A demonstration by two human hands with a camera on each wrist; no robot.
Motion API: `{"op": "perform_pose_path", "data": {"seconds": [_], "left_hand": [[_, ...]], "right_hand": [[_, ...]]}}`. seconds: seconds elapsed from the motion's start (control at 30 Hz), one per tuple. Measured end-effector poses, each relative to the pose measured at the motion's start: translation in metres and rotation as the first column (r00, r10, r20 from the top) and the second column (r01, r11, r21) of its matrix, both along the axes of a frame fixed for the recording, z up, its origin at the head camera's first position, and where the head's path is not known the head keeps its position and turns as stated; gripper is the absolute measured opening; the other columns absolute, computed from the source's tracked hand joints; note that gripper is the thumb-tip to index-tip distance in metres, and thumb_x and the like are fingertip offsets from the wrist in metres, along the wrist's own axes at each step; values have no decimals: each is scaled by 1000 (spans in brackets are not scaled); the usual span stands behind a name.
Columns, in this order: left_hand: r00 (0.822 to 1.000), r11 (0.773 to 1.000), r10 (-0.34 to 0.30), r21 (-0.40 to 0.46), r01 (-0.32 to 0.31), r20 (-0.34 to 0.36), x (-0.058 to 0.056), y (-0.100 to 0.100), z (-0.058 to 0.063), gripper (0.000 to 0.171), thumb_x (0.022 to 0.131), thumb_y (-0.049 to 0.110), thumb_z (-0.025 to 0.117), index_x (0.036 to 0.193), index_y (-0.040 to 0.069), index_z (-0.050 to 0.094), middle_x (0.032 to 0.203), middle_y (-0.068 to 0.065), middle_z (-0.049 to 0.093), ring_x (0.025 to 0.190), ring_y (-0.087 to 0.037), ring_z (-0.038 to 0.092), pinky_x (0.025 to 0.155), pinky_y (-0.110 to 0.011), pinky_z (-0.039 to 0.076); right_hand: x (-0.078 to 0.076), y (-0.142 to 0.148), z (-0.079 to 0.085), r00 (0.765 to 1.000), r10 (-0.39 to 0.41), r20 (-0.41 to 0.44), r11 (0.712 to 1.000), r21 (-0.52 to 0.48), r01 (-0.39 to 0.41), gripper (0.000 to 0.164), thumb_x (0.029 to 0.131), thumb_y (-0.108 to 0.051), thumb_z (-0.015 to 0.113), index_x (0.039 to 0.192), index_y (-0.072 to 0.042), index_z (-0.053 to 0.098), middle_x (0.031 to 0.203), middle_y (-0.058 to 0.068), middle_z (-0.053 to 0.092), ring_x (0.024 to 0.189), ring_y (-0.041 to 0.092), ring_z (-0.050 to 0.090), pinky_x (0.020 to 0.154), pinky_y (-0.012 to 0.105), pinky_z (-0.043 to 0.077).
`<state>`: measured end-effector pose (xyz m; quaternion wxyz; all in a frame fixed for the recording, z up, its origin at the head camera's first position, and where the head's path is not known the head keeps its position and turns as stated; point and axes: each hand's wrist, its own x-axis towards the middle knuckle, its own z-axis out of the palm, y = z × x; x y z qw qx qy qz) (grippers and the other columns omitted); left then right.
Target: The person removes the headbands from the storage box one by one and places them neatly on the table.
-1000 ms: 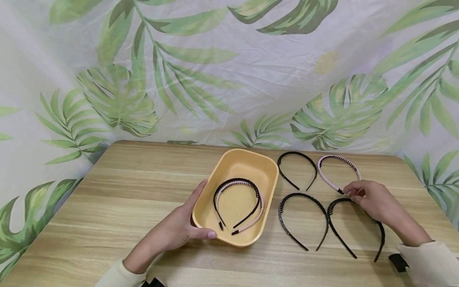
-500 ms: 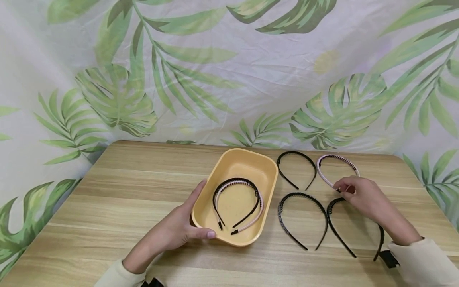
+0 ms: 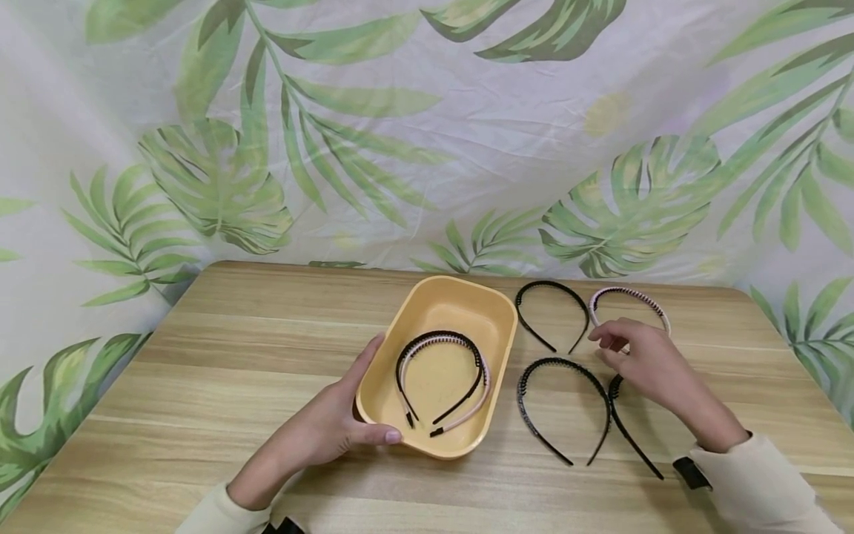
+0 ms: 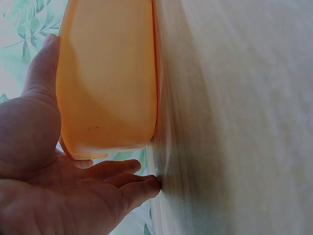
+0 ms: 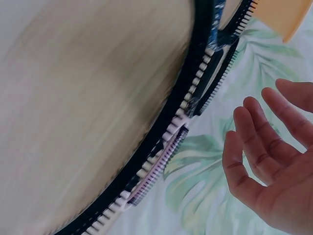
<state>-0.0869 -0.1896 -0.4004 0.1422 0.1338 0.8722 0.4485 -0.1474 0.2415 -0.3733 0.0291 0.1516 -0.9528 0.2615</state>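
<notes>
Yellow tray (image 3: 460, 315) on the wooden table (image 3: 267, 337); inside it, a small black headband (image 3: 442, 334) and a small pink headband (image 3: 467, 418) lie overlapped; the left hand (image 3: 333, 423) grips its near-left corner, thumb over the rim; the right hand (image 3: 634, 352) hovers, fingers loosely parted, holding nothing, before the outer pink headband (image 3: 646, 298); the front-left headband (image 3: 559, 362) appears to touch the front-right headband (image 3: 635, 443), so lifting either could drag its neighbour, teeth snagging; uneven left-hand pressure might tip the tray.
</notes>
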Motion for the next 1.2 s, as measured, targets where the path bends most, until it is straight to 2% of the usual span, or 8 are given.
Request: {"op": "perform_pose_path", "data": {"seconds": [0.2, 0.37, 0.5, 0.73, 1.0, 1.2], "left_hand": [[1000, 1000, -4, 7, 4, -2, 0, 0, 0, 130, 76, 42, 94, 170, 35, 3, 155, -18, 51, 105, -18, 63, 100, -31, 48], [1000, 1000, -9, 15, 9, 0, 0, 0, 0, 129, 76, 41, 93, 169, 38, 3, 150, -18, 55, 100, -18, 65, 95, -27, 48], [1000, 1000, -8, 3, 8, -11, 0, 0, 0, 129, 76, 43, 93, 169, 38, 4, 155, -18, 51, 104, -18, 64, 99, -29, 48], [1000, 1000, -7, 6, 7, -10, -1, 0, 0, 129, 76, 43, 93, 169, 38, 4, 157, -17, 49, 103, -18, 64, 100, -31, 48], [1000, 1000, -2, -12, 2, -17, 0, -1, 0, 129, 76, 45, 93, 169, 35, 5, 161, -16, 46, 115, -20, 61, 103, -27, 45], [1000, 1000, -4, -6, 4, -14, -1, -1, -1, 129, 76, 45, 93, 169, 38, 4, 160, -17, 47, 111, -19, 63, 102, -28, 46]], "right_hand": [[2, -16, 5, 1000, 8, -25, 998, -60, -9, 16, 92, -3, 76, 108, 1, 77, 91, 5, 73, 86, 19, 64, 71, 27, 51], [3, -30, 10, 1000, 18, -19, 998, -66, -19, 17, 94, -8, 76, 110, -1, 76, 95, 5, 73, 90, 20, 65, 74, 30, 54], [3, -40, 12, 999, 32, -25, 996, -78, -34, 17, 94, -9, 76, 110, -2, 77, 97, 7, 74, 91, 20, 65, 75, 33, 54], [2, -54, 16, 997, 42, -57, 995, -92, -47, 17, 93, -9, 76, 109, -3, 77, 96, 6, 75, 91, 21, 65, 75, 31, 50], [1, -71, 20, 993, 80, -84, 987, -130, -90, 25, 93, -8, 77, 117, -1, 75, 99, 12, 75, 95, 27, 67, 79, 44, 54], [-1, -84, 23, 991, 107, -77, 984, -136, -116, 26, 93, -8, 75, 118, -2, 76, 101, 10, 75, 97, 25, 67, 80, 40, 54]]}}
